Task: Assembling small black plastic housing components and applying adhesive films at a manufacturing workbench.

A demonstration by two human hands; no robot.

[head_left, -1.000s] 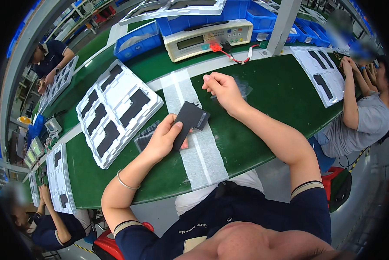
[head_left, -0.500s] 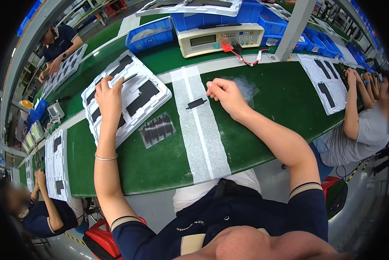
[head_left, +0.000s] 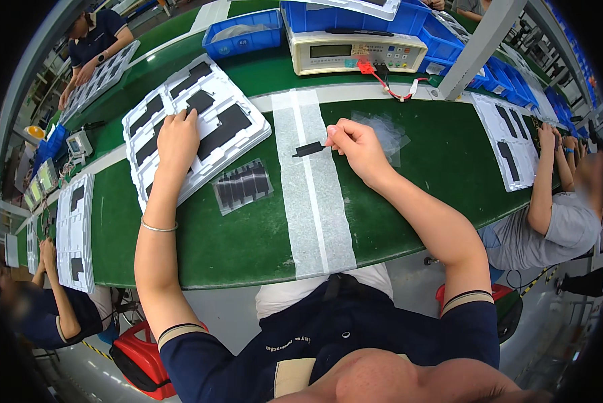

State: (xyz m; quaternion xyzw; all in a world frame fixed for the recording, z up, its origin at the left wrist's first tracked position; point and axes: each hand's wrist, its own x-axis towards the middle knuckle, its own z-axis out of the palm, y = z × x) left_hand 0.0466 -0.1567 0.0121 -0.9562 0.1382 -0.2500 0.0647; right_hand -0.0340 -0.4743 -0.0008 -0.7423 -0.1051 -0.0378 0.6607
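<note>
My left hand [head_left: 178,140] reaches over a white moulded tray [head_left: 132,127], its bent fingers closed at the near edge of a black flat piece [head_left: 201,101]. Other black flat pieces [head_left: 225,129] lie in the tray's recesses. To the right, my right hand [head_left: 360,149] pinches the right end of a small black strip [head_left: 309,149], which is slightly tilted above a pale textured band [head_left: 317,228] across the green table. Whether the strip's left end touches the band I cannot tell. A clear sheet with dark strips [head_left: 242,187] lies between the tray and the band.
Thin clear films [head_left: 384,138] are heaped beyond my right hand. Behind stand a beige test meter [head_left: 301,59] with red and black leads, blue bins [head_left: 242,33] and a grey post [head_left: 477,50]. Co-workers sit at both sides; another white tray [head_left: 509,171] lies at the right.
The black flat piece in my left hand has gone from tilted above the tray to nearly flat in it. My right fingers, earlier just above the black strip, now grip its end.
</note>
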